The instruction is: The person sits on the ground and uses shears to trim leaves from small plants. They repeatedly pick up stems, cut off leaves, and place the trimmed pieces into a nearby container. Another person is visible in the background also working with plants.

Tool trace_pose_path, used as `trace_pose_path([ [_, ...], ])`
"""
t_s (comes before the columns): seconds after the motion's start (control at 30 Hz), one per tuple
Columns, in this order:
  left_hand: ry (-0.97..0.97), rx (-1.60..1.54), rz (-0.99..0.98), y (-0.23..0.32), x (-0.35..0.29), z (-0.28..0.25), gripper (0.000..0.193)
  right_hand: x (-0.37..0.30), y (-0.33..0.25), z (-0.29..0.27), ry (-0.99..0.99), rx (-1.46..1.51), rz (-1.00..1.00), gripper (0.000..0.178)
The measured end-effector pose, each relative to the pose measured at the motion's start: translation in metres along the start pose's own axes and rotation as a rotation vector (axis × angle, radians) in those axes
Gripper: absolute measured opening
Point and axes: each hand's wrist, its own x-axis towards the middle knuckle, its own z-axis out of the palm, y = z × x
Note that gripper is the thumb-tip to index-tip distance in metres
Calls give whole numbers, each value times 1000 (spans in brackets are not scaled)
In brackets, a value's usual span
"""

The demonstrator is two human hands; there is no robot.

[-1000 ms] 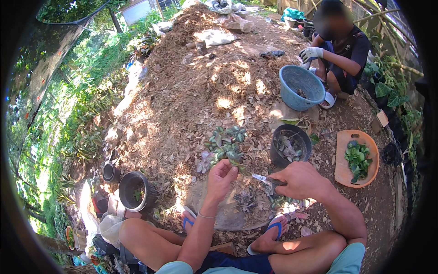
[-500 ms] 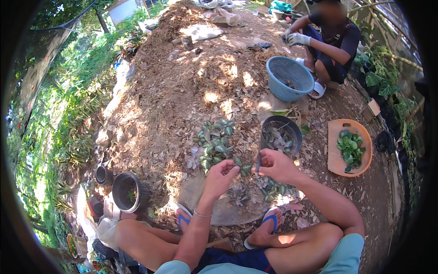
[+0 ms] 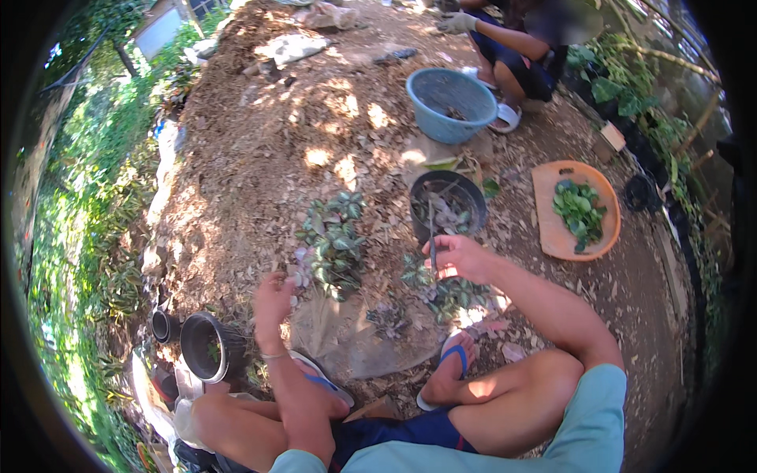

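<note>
My right hand is closed around a slim knife-like tool with a dark handle, its narrow end pointing away from me toward the black pot. The pot holds dry, greyish plant scraps. My left hand is raised at the left of the ground sheet, its fingers partly curled and blurred; whether anything is between them does not show. Beside it lie pale pinkish leaves and a heap of green variegated cuttings. More variegated cuttings lie below my right hand, with a small dark purplish bunch nearby.
A flat grey sheet lies between my sandalled feet. An orange basin with green leaves stands at right, a blue tub farther off. Near it crouches a person with gloved hands. Black pots stand at left.
My left hand has moved left, away from my right hand and the leafy sprig between them. My right hand still grips the tool, now pointing away from me. The view has shifted.
</note>
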Motion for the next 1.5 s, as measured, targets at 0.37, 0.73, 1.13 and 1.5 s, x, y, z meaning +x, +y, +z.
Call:
trace_pose_path([
  [0.37,13,-91,133,-10,0,40,60,-22,42,-97,92,-429,322,24],
  [0.73,-623,-206,493,96,-90,158,46,-44,96,-165,351,-448,458,26],
  [1.13,-649,-188,631,141,-69,164,42,49,-27,-130,748,-1030,-248,35],
  [1.5,-693,-235,569,123,-71,160,43,121,13,-100,671,-1415,-147,34],
])
